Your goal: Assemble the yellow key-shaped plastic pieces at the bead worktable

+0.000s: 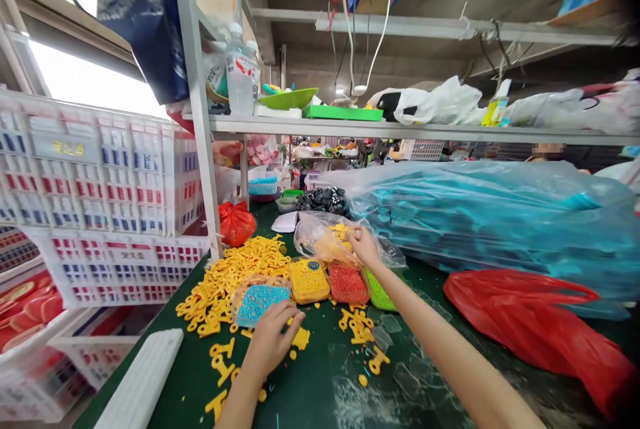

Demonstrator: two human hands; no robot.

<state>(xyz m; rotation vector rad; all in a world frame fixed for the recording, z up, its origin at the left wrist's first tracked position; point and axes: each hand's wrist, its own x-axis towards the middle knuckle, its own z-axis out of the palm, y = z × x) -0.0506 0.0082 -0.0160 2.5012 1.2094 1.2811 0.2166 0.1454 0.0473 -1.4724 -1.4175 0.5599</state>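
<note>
My left hand is low over the green table, its fingers spread and slightly curved. It lies at the near edge of a tray of blue beads, with a yellow star-like plastic piece beside the thumb. My right hand reaches forward to a clear plastic bag holding yellow pieces. Its fingertips are pinched together at the bag; what they hold is too small to make out. Trays of yellow beads, red beads and green beads stand between the hands.
Yellow T-shaped pieces are heaped at left, with more scattered in front. A red plastic bag and a large bag of blue items lie at right. Crates stand left; a loaded shelf crosses above.
</note>
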